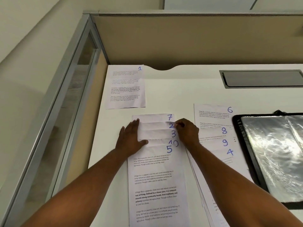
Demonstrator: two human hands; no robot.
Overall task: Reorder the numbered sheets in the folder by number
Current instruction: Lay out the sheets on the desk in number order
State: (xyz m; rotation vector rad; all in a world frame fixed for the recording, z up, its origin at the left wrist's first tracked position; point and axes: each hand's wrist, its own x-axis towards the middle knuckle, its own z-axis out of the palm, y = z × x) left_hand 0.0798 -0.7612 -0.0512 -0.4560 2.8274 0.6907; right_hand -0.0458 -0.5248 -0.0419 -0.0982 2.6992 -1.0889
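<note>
Sheet 1 (126,86) lies alone at the back left of the white desk. In the middle is a fanned stack with sheet 7 (152,117) at the back, then sheet 2 (155,125), sheet 3 (157,133), sheet 10 (162,143) and sheet 5 (158,185) on top at the front. My left hand (132,137) rests flat on the stack's left side. My right hand (186,132) pinches the top right corner of sheet 2. A second fan at the right shows sheet 6 (213,112), sheet 8 (214,131), sheet 9 (213,142) and sheet 4 (218,154).
The open black folder (246,161) with shiny plastic sleeves (275,153) lies at the right edge. A grey cable hatch (262,78) is set into the desk at the back right. Beige partition walls (188,40) close off the back and the left.
</note>
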